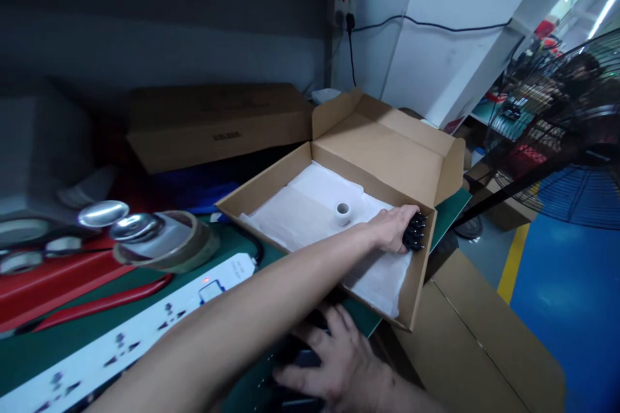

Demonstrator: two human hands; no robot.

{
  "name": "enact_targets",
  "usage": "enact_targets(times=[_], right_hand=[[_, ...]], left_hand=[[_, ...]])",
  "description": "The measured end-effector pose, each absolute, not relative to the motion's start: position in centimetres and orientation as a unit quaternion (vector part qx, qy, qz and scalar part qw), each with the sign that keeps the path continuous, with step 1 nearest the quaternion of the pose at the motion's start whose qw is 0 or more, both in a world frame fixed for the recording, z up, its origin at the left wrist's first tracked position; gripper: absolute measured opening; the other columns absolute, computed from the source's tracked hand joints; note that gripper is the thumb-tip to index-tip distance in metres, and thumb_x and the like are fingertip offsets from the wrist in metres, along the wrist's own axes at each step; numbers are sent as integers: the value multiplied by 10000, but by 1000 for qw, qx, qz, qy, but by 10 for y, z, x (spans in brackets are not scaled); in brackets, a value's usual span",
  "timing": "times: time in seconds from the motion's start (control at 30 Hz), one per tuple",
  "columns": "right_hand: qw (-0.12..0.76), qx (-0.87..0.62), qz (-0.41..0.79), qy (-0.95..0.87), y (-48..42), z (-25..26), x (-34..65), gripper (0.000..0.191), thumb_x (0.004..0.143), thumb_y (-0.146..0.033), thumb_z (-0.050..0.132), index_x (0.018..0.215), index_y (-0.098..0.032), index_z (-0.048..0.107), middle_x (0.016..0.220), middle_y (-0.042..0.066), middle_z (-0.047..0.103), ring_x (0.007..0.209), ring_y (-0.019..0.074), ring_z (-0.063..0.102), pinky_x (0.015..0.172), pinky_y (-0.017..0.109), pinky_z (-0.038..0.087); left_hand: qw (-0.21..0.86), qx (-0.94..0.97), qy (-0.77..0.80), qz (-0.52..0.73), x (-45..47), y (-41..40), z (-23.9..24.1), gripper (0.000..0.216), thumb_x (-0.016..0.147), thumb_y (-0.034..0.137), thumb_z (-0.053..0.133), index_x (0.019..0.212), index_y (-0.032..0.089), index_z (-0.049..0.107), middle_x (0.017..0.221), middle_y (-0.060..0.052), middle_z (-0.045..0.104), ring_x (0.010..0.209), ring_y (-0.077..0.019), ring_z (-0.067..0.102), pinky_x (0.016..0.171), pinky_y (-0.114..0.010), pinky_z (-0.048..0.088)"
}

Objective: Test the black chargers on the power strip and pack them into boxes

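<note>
My left hand (394,229) reaches across into an open cardboard box (264,175), at its right end. Its fingers are closed around a bunch of black parts with shiny metal tips (415,232), whose exact kind I cannot make out. White paper (300,200) lines the box, and a small white ring-shaped roll (343,213) stands on it, left of that hand. Below the left forearm, my right hand (341,355) is spread, fingers apart, over dark parts (298,361) on the green table. Those parts are blurred and partly covered by the hand.
A white power strip (188,300), red-handled pliers (106,303) and a tape roll (194,248) lie left on the green table (97,293). Behind stands a closed carton (223,122). A fan (571,129) and flattened cardboard (479,335) are at right.
</note>
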State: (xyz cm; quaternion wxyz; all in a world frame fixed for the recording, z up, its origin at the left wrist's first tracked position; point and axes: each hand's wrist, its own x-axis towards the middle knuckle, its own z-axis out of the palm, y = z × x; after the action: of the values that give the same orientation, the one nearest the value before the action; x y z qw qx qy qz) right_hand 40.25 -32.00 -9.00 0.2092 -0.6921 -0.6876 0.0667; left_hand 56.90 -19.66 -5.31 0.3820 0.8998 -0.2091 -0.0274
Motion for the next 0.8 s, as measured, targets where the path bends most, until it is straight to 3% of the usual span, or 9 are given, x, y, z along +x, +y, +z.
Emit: enact_targets(times=[0.1,0.23,0.37,0.47,0.63,0.8], right_hand=[[216,-697,60,-681,-321,-89,401,738,845,-729,611,1482,-399,441,1674,63,259,1479,410,246,1078,602,424],[221,-706,61,-670,-319,-95,398,678,822,-702,645,1420,-413,506,1665,32,274,1457,413,276,1068,596,420],[215,-710,69,-668,-317,-102,396,751,718,-658,734,1396,-405,534,1649,37,299,1388,429,342,1055,636,408],[224,-712,50,-664,-320,-106,395,762,708,-633,744,1406,-401,541,1617,49,346,1398,438,335,1058,636,417],[267,-697,-13,-665,-325,-103,394,720,735,-487,782,1406,-320,581,1573,119,405,1442,463,310,1060,660,436],[179,-686,31,-705,-321,-85,402,662,840,-403,721,1465,-282,537,1678,113,254,1494,458,255,1067,682,444]], left_hand=[[394,899,-191,-10,569,-201,-57,867,625,256,789,1398,183,405,1420,-176,534,1283,-375,545,1049,-528,462],[483,863,-149,7,573,-200,-46,868,570,221,801,1355,170,433,1283,-160,610,1174,-348,607,996,-489,509],[578,809,-88,58,557,-184,-4,1027,541,255,833,1428,164,324,1377,-196,551,1203,-350,595,1065,-522,472],[597,785,-87,142,500,-158,36,1007,598,324,806,1449,189,286,1406,-187,524,1216,-345,594,1070,-542,473],[441,874,-14,202,319,-122,63,1002,641,273,717,1529,204,261,1514,-153,447,1369,-373,490,1151,-515,441],[230,955,184,13,154,-142,13,1060,684,270,675,1599,187,145,1574,-223,379,1426,-448,410,1139,-638,412]])
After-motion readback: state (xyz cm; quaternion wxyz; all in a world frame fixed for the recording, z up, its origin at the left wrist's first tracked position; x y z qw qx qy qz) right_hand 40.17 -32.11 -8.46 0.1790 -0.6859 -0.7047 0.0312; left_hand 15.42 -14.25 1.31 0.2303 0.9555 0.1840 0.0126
